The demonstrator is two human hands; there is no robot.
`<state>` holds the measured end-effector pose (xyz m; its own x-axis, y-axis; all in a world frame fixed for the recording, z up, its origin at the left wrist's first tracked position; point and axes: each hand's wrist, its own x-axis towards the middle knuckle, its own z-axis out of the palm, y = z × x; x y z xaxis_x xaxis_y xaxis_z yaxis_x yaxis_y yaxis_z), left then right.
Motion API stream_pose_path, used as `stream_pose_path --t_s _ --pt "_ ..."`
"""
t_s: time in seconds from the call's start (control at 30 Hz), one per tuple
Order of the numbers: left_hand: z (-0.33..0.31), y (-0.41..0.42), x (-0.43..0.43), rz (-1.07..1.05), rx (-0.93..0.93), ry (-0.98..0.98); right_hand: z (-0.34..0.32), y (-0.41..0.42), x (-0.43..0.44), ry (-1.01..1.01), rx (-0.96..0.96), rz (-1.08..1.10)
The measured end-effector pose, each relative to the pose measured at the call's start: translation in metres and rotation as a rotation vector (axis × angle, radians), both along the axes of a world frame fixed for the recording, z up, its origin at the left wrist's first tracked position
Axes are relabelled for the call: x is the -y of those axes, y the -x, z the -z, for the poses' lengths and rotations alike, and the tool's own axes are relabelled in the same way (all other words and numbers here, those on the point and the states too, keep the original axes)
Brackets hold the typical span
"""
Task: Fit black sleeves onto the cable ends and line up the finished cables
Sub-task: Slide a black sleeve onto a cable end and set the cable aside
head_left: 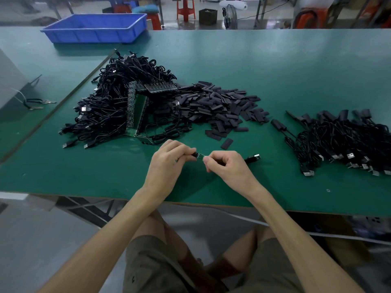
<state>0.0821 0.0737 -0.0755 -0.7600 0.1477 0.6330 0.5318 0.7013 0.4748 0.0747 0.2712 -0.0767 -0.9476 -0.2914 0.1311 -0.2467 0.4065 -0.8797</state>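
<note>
"At the near middle of the surface (296, 70), what step is in hand?"

"Fitting, by my judgement. The left hand (167, 161) has its fingers curled round a black piece, and the right hand (228, 166) pinches the far tip of the cable end (200, 155), a small green board showing between them. The hands are close together, just above the surface. Whether the black piece is the sleeve itself or the cable jacket, I cannot tell. The USB plug (255, 157) of what appears to be the same cable lies behind the right hand."

"What does the next move call for?"

"The board looks still bare, so probably a straight push of the sleeve over it, with the board held steady. Then a carry to the right, to lay the cable against the finished cables (342, 140)."

"Stock?"

"The unsleeved cables (114, 98) are heaped on the left, and the loose sleeves (222, 106) lie beside them at centre. One stray sleeve (226, 143) lies near the hands."

"Edges and room?"

"The front edge runs just beneath the wrists, so a dropped part could go over it. There is bare green between the hands and the finished cables, so the way right is open. The finished plugs lie near the front edge. A blue tray (95, 28) stands at the far left, well apart."
</note>
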Motion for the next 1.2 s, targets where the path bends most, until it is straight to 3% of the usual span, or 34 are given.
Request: stream_pose_path --t_s 0.33,1.2 --pt "0.0001 0.0009 0.0020 0.107 0.025 -0.011 0.0021 0.0006 -0.0014 -0.005 0.006 -0.020" --pt "0.0031 0.0036 0.0039 0.130 0.098 -0.076 -0.0029 -0.0034 -0.0015 0.066 0.008 0.020"
